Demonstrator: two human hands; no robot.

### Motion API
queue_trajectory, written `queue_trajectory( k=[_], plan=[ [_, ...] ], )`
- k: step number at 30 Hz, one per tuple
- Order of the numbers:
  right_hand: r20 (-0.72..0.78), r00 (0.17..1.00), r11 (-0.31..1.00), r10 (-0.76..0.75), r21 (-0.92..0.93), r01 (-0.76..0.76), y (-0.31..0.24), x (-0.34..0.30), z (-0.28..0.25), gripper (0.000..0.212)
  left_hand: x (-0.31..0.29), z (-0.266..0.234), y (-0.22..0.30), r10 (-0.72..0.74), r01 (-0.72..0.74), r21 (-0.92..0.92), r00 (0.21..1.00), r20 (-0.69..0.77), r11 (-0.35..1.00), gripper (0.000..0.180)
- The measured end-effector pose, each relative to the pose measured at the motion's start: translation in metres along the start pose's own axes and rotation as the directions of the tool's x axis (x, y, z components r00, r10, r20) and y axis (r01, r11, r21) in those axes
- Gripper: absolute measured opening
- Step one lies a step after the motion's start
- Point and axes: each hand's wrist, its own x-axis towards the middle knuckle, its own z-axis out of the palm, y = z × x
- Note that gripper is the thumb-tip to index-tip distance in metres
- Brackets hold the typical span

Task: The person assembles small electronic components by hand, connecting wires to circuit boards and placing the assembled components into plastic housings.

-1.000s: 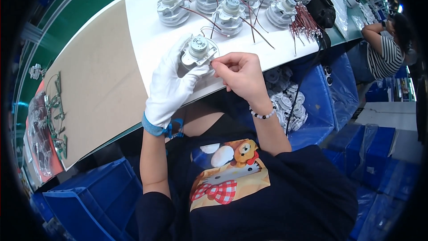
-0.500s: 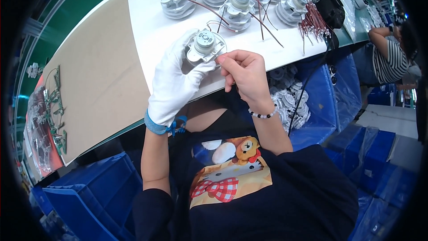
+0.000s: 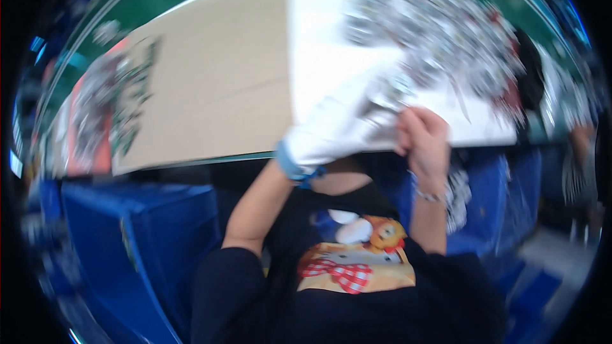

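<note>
My left hand, in a white glove with a blue band at the wrist, is wrapped round a small motor assembly over the white part of the table. The assembly is pale with a silvery top, smeared by motion. Right beside it, my bare right hand is closed in a pinch at the assembly's near right edge. What those fingers hold, if anything, is too blurred to tell. More motor assemblies stand crowded just beyond my hands.
Brown board covers the table's left part, with green circuit boards at its far left end. Red wires lie at the right beside a black bundle. Blue bins stand below the near edge. Another person's arm shows far right.
The whole view has swung leftward and blurred, so table and hands appear further right. Both hands stay together at the same motor assembly.
</note>
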Motion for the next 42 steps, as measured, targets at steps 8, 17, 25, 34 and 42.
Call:
queue_trajectory(
  k=[8,17,25,34,42],
  plan=[
    [0.083,0.993,0.982,-0.087,-0.162,0.099,0.003,-0.044,-0.031,0.024,-0.078,-0.210,-0.075,-0.112,0.712,0.597,0.672,-0.732,0.370,0.034],
    [0.193,0.981,0.978,0.014,-0.208,0.027,0.003,-0.041,-0.032,0.016,-0.121,-0.230,-0.111,-0.316,0.869,0.414,0.487,-0.815,0.272,0.021],
    [0.175,0.983,0.988,0.059,-0.149,-0.033,0.007,-0.037,-0.031,0.015,-0.057,-0.210,-0.034,0.140,0.575,0.530,0.585,-0.799,0.624,0.021],
    [0.211,0.974,0.987,0.078,-0.152,-0.046,0.004,-0.039,-0.026,0.014,-0.005,-0.208,-0.070,-0.041,0.186,0.089,0.595,-0.803,0.979,0.017],
    [0.209,0.975,0.990,0.075,-0.132,-0.048,0.018,-0.042,-0.038,0.015,0.024,-0.262,-0.037,-0.004,-0.109,-0.037,0.285,-0.958,0.993,0.014]
  ],
)
